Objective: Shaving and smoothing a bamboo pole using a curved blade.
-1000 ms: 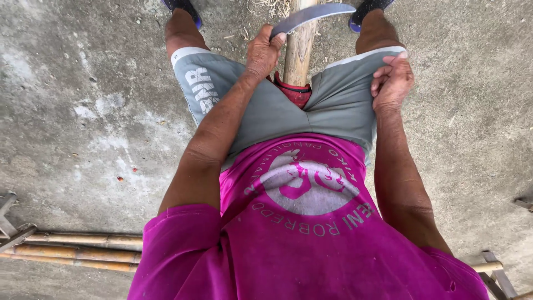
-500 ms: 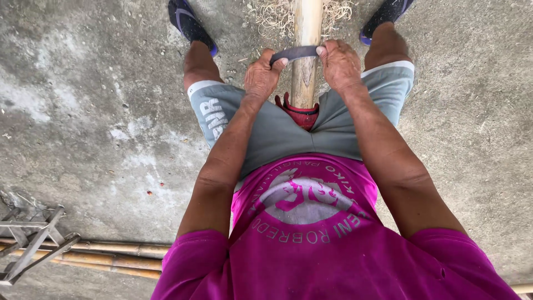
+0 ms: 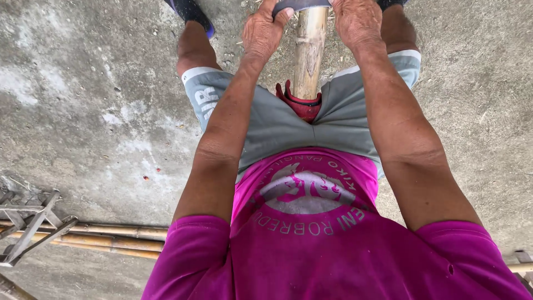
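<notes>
I look down my own body at a magenta shirt and grey shorts. A bamboo pole [image 3: 308,53] runs between my legs, its near end resting against a red pad [image 3: 300,104] at my lap. A curved metal blade [image 3: 302,4] lies across the pole at the top edge of the view. My left hand [image 3: 265,29] grips the blade's left end. My right hand [image 3: 357,22] grips its right end. Both arms are stretched forward. The rest of the pole beyond the blade is out of view.
The ground is rough grey concrete [image 3: 83,100] with wood shavings near my dark shoes [image 3: 191,12]. Several bamboo poles [image 3: 105,236] lie at the lower left beside a metal frame [image 3: 30,225]. Another frame piece [image 3: 522,258] shows at the lower right.
My right hand left my thigh and took the blade's right end. Both hands have pushed the blade farther along the pole, away from me. The view has tilted closer to my lap.
</notes>
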